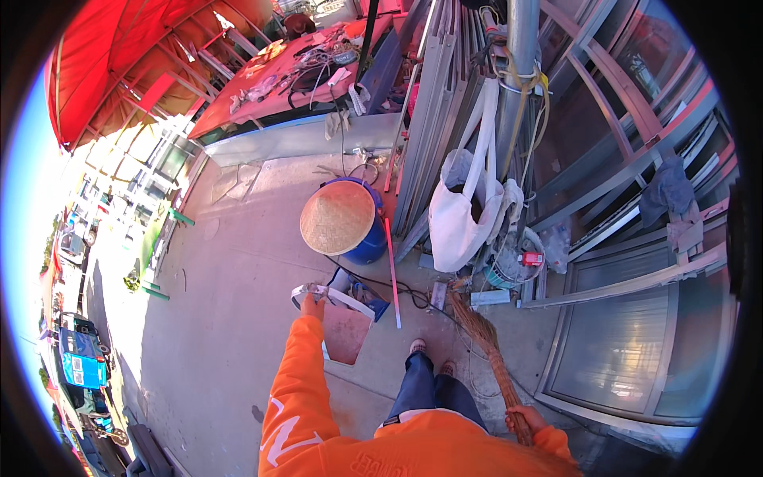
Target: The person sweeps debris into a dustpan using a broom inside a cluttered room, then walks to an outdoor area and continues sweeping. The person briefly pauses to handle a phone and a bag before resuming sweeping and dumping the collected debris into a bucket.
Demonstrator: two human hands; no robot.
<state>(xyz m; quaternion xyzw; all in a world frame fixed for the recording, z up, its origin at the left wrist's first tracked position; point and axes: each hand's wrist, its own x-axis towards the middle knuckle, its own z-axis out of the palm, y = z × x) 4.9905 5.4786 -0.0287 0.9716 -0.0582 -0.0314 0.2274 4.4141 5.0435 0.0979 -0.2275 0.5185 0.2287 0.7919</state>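
My left hand (315,303) is closed around the gripped end of a white-edged, boxy scoop that looks like a dustpan (347,335), low over the concrete. Its inside is pinkish grey. On the right, my right hand (527,419) grips the handle of a straw broom (502,374). The bristles (470,316) point away from me, beside a small block and a cable on the ground. Just beyond the scoop lies a dark blue item (364,292), partly hidden. Farther off stands a blue drum (367,246) with a cone-shaped straw hat (338,216) on top.
A white cloth bag (467,211) hangs from a metal pole (522,48). Below it is a bucket (509,269) with a red item. Metal window frames (620,334) lean along the right. Ahead, a red-topped table (278,75) holds clutter. A black cable (413,296) crosses the ground.
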